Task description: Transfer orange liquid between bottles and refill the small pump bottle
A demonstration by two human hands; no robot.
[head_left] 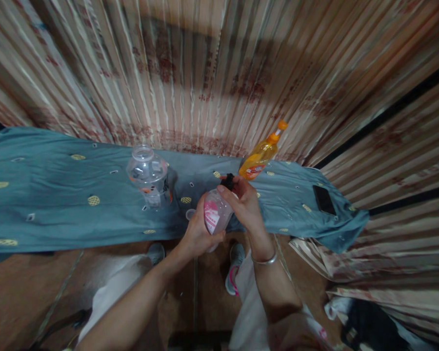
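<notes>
A clear bottle [222,210] with a pink and white label is held tilted over the table's front edge. My left hand [198,229] is wrapped round its body. At the bottle's top, my right hand [244,200] pinches a black nozzle or cap [227,182]; whether it is screwed on I cannot tell. A small clear round cap or lid [190,213] shows beside my left hand. Left of my hands stands a large clear plastic jug [149,178] with an open mouth. Behind my right hand is a yellow-orange dish soap bottle [258,161] with an orange cap.
The narrow table wears a teal cloth [58,195] with pineapple prints. A black phone [324,200] lies near its right end. Pleated curtains [205,73] hang behind and at the right. Dark fabric [373,324] lies on the floor at lower right.
</notes>
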